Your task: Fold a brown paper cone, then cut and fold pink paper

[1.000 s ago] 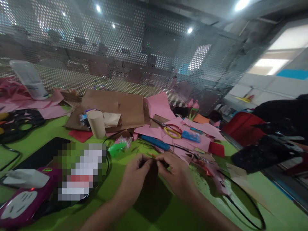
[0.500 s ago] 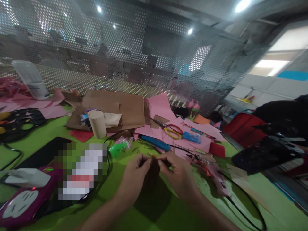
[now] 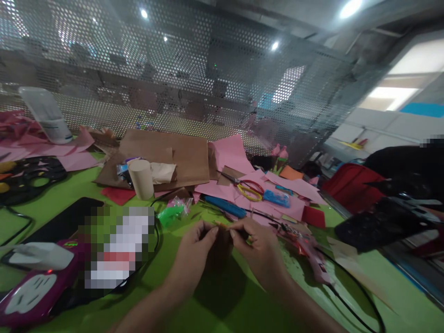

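Left hand (image 3: 194, 253) and right hand (image 3: 259, 253) pinch brown piece (image 3: 219, 246)

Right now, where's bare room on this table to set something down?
Bare green table shows between your forearms, below the left hand and right hand pinching a small dark piece, and left between the red paper and black tray. Crowded behind: pink paper, scissors, cardboard roll.
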`<state>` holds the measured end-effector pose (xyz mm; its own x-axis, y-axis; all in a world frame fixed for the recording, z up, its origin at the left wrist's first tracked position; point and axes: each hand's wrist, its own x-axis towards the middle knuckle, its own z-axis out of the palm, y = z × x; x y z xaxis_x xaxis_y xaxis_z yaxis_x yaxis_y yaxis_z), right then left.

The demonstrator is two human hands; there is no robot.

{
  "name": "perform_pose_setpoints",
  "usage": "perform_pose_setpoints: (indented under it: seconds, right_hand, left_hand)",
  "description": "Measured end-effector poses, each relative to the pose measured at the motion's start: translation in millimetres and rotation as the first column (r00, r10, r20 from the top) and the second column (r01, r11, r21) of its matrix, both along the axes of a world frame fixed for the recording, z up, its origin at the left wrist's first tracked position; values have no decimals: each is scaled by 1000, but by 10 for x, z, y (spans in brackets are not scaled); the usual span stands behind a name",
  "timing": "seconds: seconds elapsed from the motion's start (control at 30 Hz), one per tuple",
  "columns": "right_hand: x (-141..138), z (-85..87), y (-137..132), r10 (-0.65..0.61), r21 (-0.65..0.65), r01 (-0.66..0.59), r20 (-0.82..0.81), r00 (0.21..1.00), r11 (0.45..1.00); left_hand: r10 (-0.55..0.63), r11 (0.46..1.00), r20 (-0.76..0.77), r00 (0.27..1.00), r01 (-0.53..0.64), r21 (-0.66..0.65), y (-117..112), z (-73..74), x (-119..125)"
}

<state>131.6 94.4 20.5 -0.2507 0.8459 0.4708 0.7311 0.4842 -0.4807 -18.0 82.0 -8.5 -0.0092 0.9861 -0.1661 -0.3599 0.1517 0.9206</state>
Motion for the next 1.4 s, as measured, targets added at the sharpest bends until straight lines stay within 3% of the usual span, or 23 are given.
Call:
perform_pose_setpoints:
  seconds: [0.7, 1.4]
  right_hand:
    - [61, 8, 22, -11, -72, 7, -54, 999, 997]
    - [114, -2, 37, -13, -25, 11, -74, 997, 1000]
  left_hand:
    - [5, 1000, -25, 1000, -5, -2, 4, -25, -24]
    - [33, 999, -45, 998, -33, 7, 21, -54, -46]
